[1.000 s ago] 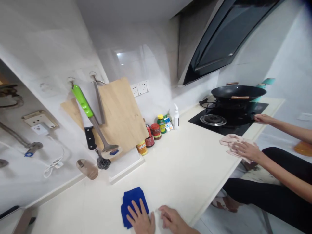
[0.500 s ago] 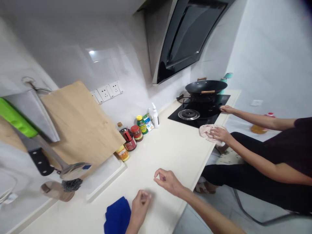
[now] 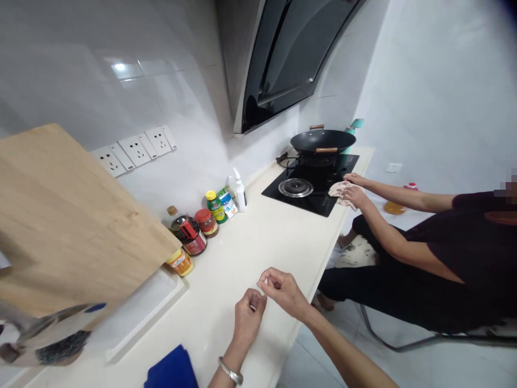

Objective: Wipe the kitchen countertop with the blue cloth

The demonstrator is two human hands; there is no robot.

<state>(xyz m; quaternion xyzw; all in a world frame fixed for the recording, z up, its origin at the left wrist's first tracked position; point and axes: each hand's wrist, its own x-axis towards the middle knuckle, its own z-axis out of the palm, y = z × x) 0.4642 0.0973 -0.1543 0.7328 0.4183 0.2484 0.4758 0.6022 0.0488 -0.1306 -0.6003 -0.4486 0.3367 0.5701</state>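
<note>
Over the pale counter (image 3: 226, 253), my left hand (image 3: 249, 312) is curled with its fingertips together, a silver bracelet on the wrist. My right hand (image 3: 283, 291) is just right of it, thumb and index finger pinched. The two hands almost touch at the fingertips. Whatever lies between the fingers of either hand is too small or hidden to make out. A folded blue cloth (image 3: 173, 369) lies on the counter to the left of my left wrist.
Jars and bottles (image 3: 207, 222) line the wall beside a wooden board (image 3: 76, 215). Farther back are a black cooktop (image 3: 311, 186) and a wok (image 3: 323, 141). At right, a seated person (image 3: 464, 253) has both hands at a pale pink cloth (image 3: 341, 189).
The view has shifted leftward across the scene's objects. My left hand has come up closer to my right hand. The other person's pink cloth has moved onto the cooktop's edge.
</note>
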